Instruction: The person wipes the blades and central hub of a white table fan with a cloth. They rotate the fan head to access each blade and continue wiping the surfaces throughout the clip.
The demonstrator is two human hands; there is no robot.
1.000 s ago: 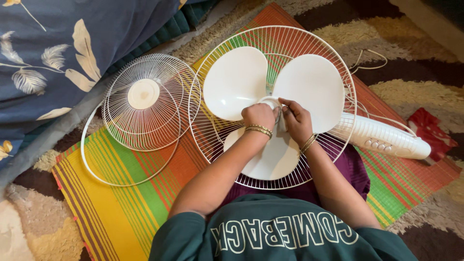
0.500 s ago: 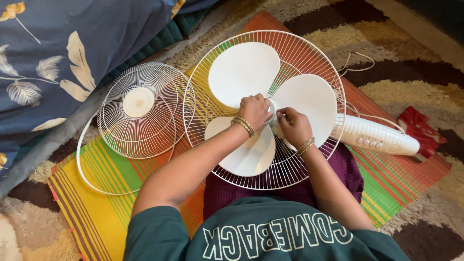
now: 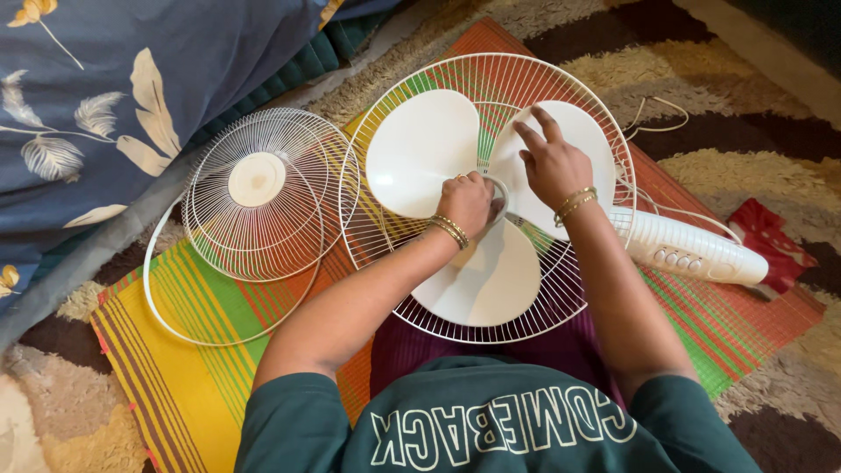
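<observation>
While the blue feather-print bedding fills the ten o'clock corner, a detached white wire fan guard lies face down at nine o'clock on the striped mat, with a loose white rim ring curving beneath it. Just beside it, toward the centre, sits the rear fan grille, carrying the white three-blade fan blade inside its wires. The left hand is curled tight around the hub at the middle of the blades, gold bangles on the wrist. At one o'clock from it, the right hand rests flat and spread, fingers wide, holding nothing, pressed on the upper right blade. Toward three o'clock the white fan stand body with its buttons lies on the mat, a thin white cord looping over the shaggy rug, and a red wrapper lies just beyond
</observation>
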